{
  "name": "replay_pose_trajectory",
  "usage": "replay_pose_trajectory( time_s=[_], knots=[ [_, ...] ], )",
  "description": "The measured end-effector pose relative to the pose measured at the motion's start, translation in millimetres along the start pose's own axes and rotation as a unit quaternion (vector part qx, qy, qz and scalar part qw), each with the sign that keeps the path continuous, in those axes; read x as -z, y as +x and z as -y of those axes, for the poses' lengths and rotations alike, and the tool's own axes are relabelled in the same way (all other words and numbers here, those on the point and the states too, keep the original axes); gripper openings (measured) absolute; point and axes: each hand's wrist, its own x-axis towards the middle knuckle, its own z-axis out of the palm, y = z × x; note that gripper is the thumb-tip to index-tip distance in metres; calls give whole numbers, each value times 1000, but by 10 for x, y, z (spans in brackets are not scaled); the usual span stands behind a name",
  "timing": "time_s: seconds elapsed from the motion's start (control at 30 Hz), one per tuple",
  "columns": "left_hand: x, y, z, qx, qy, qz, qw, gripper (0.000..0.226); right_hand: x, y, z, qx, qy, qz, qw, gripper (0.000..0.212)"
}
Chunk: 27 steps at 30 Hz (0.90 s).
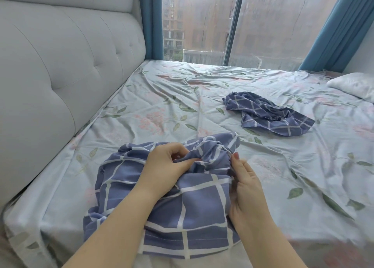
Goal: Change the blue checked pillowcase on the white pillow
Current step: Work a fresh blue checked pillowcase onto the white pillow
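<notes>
A bedroom in soft, grey daylight. A wide bed (263, 186) fills the view, covered with a rumpled pale blue sheet (162, 97) printed with pink flowers and green leaves. Along the left runs a tall, padded, light grey headboard (60, 55) with button tufting. Behind the bed a large window (202, 20) reaches down to mattress level, its glass streaked, perhaps by rain. Teal curtains (336, 28) hang at both sides. Hazy apartment blocks (174, 24) stand outside. A strip of pale wall (362, 51) shows far right.
</notes>
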Motion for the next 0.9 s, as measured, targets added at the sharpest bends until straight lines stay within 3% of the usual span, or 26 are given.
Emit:
replay_pose_trajectory(
  time_s=[0.1,0.17,0.33,0.5,0.63,0.7,0.77,0.9],
  knots=[
    [14,10,-26,31,-67,-13,997,22,-10,-22,12,-3,-15,-13,1000,58],
    [31,24,-24,50,-102,-25,993,26,1,-12,13,10,-21,-24,999,62],
    [25,23,17,48,-133,-53,989,33,70,52,32,75,-83,-77,991,35],
    [86,10,-56,36,-138,-134,981,25,168,-15,39,102,-124,-93,983,38],
    [206,2,-56,10,-154,-228,961,16,283,-138,55,110,-265,23,958,40],
    [212,-10,-53,7,-150,-242,959,15,332,-111,123,68,-319,78,942,39],
    [185,-31,-79,13,-148,-227,962,15,336,-67,219,16,-313,103,944,38],
    [158,-50,-91,13,-152,-187,970,17,290,-6,319,6,-260,108,960,24]
  ],
)
